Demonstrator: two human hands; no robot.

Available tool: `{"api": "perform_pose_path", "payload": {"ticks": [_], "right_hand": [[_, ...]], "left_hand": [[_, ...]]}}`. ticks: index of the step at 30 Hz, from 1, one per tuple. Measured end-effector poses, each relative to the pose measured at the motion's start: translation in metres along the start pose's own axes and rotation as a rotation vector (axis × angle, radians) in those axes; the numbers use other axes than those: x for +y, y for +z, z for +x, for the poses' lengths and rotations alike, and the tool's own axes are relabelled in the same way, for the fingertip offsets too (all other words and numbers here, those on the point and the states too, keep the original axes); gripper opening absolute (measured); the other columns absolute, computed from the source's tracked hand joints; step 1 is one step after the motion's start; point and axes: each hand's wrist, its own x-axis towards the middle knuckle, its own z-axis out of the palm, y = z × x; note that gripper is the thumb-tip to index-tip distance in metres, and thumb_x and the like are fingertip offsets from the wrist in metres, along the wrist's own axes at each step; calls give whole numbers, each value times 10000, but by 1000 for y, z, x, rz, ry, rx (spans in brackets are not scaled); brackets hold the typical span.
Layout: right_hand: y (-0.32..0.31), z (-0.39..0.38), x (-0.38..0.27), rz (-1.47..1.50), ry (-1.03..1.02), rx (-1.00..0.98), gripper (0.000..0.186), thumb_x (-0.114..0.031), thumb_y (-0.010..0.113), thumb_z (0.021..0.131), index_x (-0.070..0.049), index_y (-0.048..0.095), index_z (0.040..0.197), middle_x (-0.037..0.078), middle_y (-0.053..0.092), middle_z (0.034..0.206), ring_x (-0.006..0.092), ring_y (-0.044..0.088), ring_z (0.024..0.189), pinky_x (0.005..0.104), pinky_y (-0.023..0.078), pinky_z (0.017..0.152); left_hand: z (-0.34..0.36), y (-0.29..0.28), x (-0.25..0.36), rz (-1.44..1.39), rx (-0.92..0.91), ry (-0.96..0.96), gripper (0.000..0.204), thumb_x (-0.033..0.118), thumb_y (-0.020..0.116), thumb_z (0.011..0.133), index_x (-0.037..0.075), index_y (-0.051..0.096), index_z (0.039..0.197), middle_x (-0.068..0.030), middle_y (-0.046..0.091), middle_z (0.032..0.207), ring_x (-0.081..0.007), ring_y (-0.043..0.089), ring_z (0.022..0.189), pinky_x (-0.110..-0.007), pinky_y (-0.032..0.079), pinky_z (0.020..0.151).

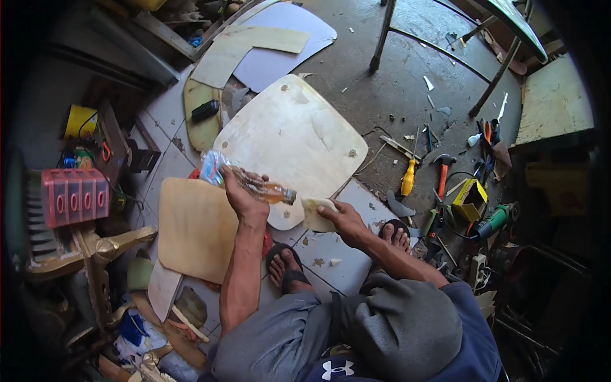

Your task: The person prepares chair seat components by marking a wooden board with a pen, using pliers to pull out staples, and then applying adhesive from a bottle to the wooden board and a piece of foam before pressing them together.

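My left hand is wrapped round a small clear plastic bottle of amber liquid. The bottle lies tilted on its side, its neck toward the right. Between the thumb and fingers of my right hand is a flat, pale yellow piece, perhaps foam or cloth; I cannot tell which. Both hands are over the near edge of a pale, round-cornered board with worn spots near its corners. Crumpled clear and bluish plastic shows just beyond my left hand.
A tan board lies at the left, near a red clear-fronted drawer box. On the right floor are a yellow-handled screwdriver, a hammer and a green power tool. A metal-legged stool stands at the far right.
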Motion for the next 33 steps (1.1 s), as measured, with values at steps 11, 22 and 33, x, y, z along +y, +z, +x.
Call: {"api": "perform_pose_path", "payload": {"ticks": [11, 22, 33], "right_hand": [[40, 4, -18, 168, 92, -97, 342, -206, 649, 952, 36, 628, 1193, 84, 714, 945, 124, 673, 750, 258, 534, 662], [-58, 29, -35, -470, -366, 158, 265, -194, 634, 931, -61, 686, 1154, 97, 698, 941, 214, 676, 812, 334, 531, 709], [-130, 78, -64, -1303, -647, 446, 261, -87, 572, 848, -79, 694, 1079, 144, 608, 1025, 336, 596, 1017, 427, 495, 859]], "left_hand": [[-14, 3, 21, 34, 123, 50, 475, 585, 556, 945, 125, 491, 846, 15, 428, 660, -135, 452, 537, -328, 433, 535], [-18, -48, 10, 436, 129, -17, 480, 471, 586, 969, -4, 632, 1027, -78, 645, 925, -172, 622, 793, -341, 516, 686], [-43, -118, -22, 516, 93, -345, 488, 530, 598, 940, 53, 574, 1043, -71, 600, 806, -184, 574, 537, -333, 516, 500]]}}
